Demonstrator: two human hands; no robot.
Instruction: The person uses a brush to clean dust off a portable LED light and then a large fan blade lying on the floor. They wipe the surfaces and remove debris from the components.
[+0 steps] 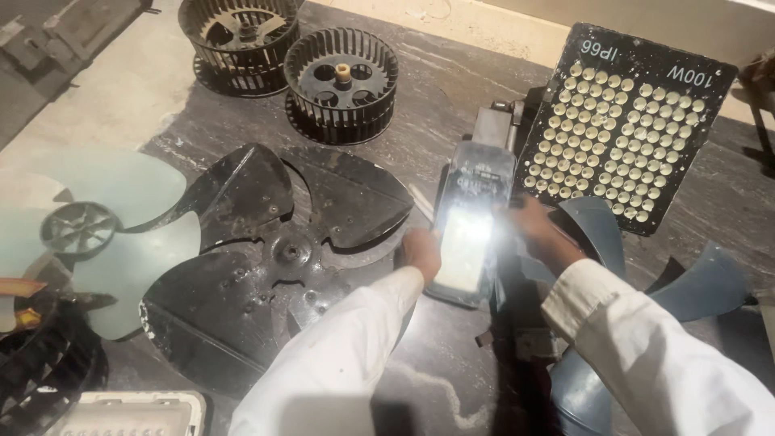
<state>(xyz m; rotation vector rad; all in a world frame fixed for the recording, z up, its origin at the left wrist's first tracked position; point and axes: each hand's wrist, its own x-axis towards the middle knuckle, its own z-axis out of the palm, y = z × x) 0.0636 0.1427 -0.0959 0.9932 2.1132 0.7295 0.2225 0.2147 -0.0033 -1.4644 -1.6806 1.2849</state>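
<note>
Black three-bladed fan, dusty grey in patches, beside a pale translucent green fan and a blue-grey fan on a dark, white-streaked tabletop. Two black slatted blower wheels, one with a cream hub; black speckled lamp panel bearing a regular grid of cream-yellow dots. Grey lamp housing glowing white between the left hand and right hand, both in white sleeves.

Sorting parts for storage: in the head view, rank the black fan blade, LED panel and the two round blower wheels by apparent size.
1. Black fan blade
2. LED panel
3. Two blower wheels, about alike; the back one is cut off and farther away, so unsure.
</note>
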